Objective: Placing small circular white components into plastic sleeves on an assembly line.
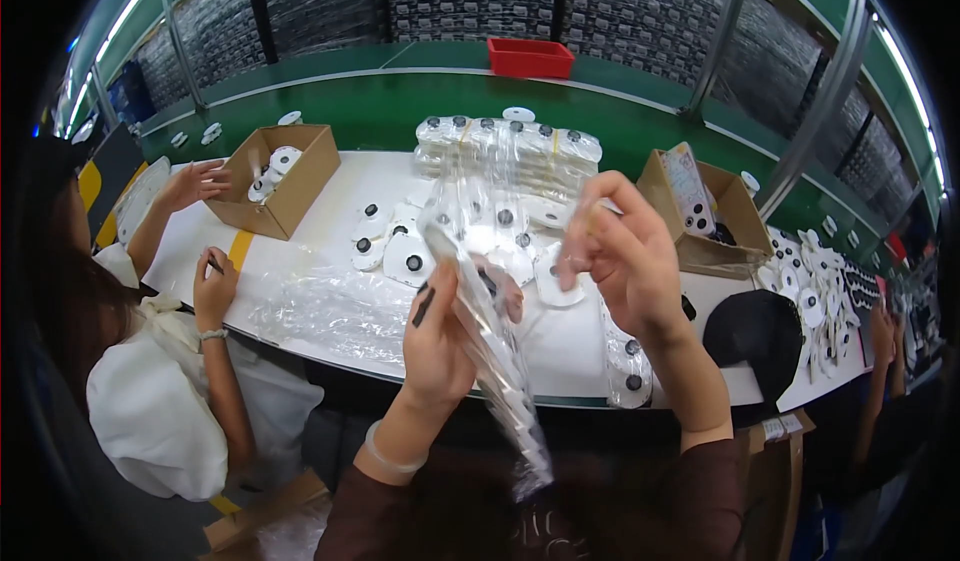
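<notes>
In my left hand (438, 346) is a long clear plastic bag (490, 346) with a row of white parts inside, tilted from the table's middle down toward my lap. My fingers wrap round it. My right hand (630, 256) is raised to the right of the bag, its fingers curled and a little blurred; what they pinch, if anything, cannot be made out. Beneath my hands lie several white discs with black knobs (413, 263). Farther back, clear-wrapped rows of these parts (510, 149) are stacked. Another bagged row (629, 366) rests by the near edge, below my right hand.
Open cardboard boxes stand left (310, 176) and right (720, 257). Crumpled clear film (335, 311) covers the left front. A black cap (755, 341) and heaped discs (808, 296) are at right. A red bin (530, 58) sits behind. A co-worker's hands (212, 286) are at left.
</notes>
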Demonstrator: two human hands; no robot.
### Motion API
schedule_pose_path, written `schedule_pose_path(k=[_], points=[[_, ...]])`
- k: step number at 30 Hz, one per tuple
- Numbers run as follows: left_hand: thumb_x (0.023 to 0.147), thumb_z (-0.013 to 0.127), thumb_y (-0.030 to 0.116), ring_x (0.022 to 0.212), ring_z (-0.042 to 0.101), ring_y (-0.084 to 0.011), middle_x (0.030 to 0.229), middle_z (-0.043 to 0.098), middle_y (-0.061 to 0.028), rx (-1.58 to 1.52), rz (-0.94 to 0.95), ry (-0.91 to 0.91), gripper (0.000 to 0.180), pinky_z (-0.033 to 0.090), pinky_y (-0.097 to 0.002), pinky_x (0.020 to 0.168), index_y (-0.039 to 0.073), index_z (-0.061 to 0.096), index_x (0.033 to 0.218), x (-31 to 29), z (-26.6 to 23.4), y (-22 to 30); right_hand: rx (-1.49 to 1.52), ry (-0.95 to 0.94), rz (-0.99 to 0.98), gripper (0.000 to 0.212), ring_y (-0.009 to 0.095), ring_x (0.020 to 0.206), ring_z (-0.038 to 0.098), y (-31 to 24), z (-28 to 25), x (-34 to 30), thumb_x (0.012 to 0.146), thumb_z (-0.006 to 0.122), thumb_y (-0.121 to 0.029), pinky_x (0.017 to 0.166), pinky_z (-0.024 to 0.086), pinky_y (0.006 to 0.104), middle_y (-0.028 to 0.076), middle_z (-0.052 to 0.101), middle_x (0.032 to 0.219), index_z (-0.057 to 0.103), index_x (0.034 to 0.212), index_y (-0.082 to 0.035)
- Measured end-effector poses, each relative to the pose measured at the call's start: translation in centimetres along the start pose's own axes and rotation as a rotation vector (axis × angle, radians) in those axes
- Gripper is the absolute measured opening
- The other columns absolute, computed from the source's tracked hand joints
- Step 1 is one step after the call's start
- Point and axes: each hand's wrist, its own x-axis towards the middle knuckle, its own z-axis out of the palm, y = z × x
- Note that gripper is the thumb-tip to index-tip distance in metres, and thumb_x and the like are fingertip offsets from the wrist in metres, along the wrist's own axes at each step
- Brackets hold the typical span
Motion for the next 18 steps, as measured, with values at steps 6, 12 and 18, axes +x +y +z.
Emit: schedule_pose_path(k=[6, 12, 18], points=[[0.085, 0.036, 0.021, 0.043, 0.042, -0.0084, 0.053, 0.044, -0.0033, 0.177, 0.222, -0.133, 0.023, 0.034, -0.0177, 0.041, 0.004, 0.043, 0.071, 1.8, 1.1, 0.2, -0.154, -0.314, 0.128, 0.017, 0.016, 0.088, 0.045, 1.5, 0.6, -1.4, 0.068, 0.059, -0.01, 0.076, 0.038, 0.0283, 0.007, 0.045, 0.094, 0.049, 0.08, -0.002], [0.081, 0.043, 0.021, 0.04, 0.043, -0.0088, 0.053, 0.044, -0.0024, 0.332, 0.205, 0.238, 0.023, 0.035, -0.019, 0.036, 0.004, 0.044, 0.067, 4.5, 2.5, 1.4, -0.766, -0.118, -0.093, 0.007, 0.014, 0.071, 0.051, -0.8, 1.8, -3.6, 0.069, 0.054, 0.003, 0.063, 0.04, 0.0228, 0.007, 0.052, 0.073, 0.051, 0.075, 0.001], [0.076, 0.042, 0.016, 0.042, 0.041, -0.0162, 0.054, 0.042, -0.0054, -0.056, 0.234, -0.324, 0.014, 0.034, -0.0256, 0.039, 0.002, 0.042, 0.081, 7.2, -0.6, 1.2, -0.629, -0.15, -0.094, 0.036, 0.013, 0.077, 0.05, 0.5, 1.1, -3.2, 0.062, 0.067, -0.012, 0.062, 0.041, 0.0232, 0.006, 0.049, 0.089, 0.047, 0.09, -0.004]])
